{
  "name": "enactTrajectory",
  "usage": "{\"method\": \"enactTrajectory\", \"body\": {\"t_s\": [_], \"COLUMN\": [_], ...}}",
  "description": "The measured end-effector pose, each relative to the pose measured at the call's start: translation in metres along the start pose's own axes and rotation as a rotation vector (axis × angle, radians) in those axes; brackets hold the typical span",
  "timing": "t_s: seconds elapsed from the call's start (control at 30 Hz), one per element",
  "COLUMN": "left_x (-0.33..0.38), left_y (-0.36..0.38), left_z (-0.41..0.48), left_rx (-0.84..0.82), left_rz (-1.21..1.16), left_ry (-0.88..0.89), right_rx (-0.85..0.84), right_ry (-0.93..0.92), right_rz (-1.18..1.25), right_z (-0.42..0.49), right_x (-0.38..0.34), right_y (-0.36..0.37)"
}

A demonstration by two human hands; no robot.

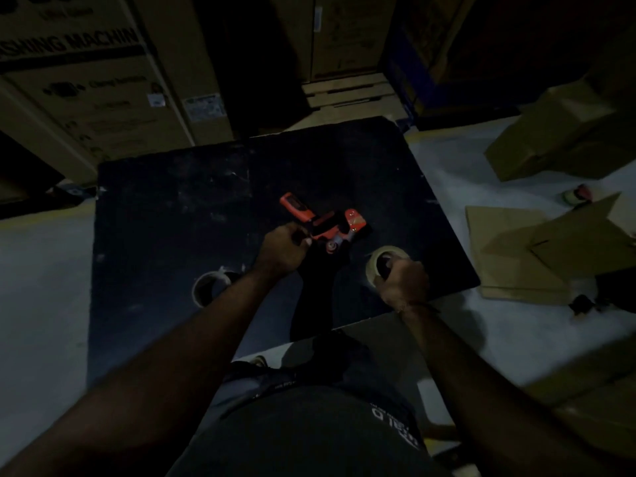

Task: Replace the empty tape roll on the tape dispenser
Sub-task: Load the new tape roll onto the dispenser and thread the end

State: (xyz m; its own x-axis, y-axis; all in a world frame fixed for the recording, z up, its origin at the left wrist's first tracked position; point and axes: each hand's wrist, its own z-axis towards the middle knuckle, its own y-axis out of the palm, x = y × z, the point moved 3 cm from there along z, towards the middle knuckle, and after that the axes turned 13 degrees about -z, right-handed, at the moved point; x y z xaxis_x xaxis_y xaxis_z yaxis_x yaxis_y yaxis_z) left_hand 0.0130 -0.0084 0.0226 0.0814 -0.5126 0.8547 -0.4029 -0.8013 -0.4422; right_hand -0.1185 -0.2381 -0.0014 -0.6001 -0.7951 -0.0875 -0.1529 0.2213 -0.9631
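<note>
A red and black tape dispenser (320, 220) lies on the dark table top (165, 215), its handle pointing up and left. My left hand (284, 251) is closed on the dispenser's near end. To the right, my right hand (404, 277) grips a full roll of tan tape (380, 258) that rests on the table, fingers reaching into its core. An empty cardboard tape core (208, 287) lies on the table at the left, partly hidden by my left forearm.
Large cardboard cartons (86, 87) stand behind the table. Flattened and folded cardboard boxes (537, 246) lie on the pale floor at the right, near the table's right edge. A small roll-like object (576, 194) sits on the floor further right. The scene is dim.
</note>
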Motion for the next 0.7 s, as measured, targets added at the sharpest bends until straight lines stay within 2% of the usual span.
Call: {"method": "enactTrajectory", "body": {"t_s": [0.23, 0.37, 0.43, 0.53, 0.7], "left_x": [-0.007, -0.012, -0.011, -0.003, 0.040], "left_y": [0.000, 0.003, 0.007, 0.017, 0.032], "left_z": [-0.004, -0.007, -0.009, -0.013, -0.027], "left_rx": [0.013, 0.003, -0.007, -0.058, -0.203], "left_rz": [0.026, 0.015, 0.009, -0.150, -0.417], "left_ry": [-0.088, -0.128, -0.131, -0.182, -0.180], "right_rx": [-0.169, -0.106, -0.001, 0.074, -0.162], "right_ry": [-0.063, -0.028, -0.008, 0.059, 0.254], "right_rz": [-0.063, -0.025, 0.103, 0.379, 1.008], "right_z": [0.007, 0.004, -0.001, -0.004, -0.006], "right_x": [-0.001, -0.001, -0.004, -0.010, -0.033], "right_y": [0.018, 0.013, 0.001, -0.019, -0.060]}}
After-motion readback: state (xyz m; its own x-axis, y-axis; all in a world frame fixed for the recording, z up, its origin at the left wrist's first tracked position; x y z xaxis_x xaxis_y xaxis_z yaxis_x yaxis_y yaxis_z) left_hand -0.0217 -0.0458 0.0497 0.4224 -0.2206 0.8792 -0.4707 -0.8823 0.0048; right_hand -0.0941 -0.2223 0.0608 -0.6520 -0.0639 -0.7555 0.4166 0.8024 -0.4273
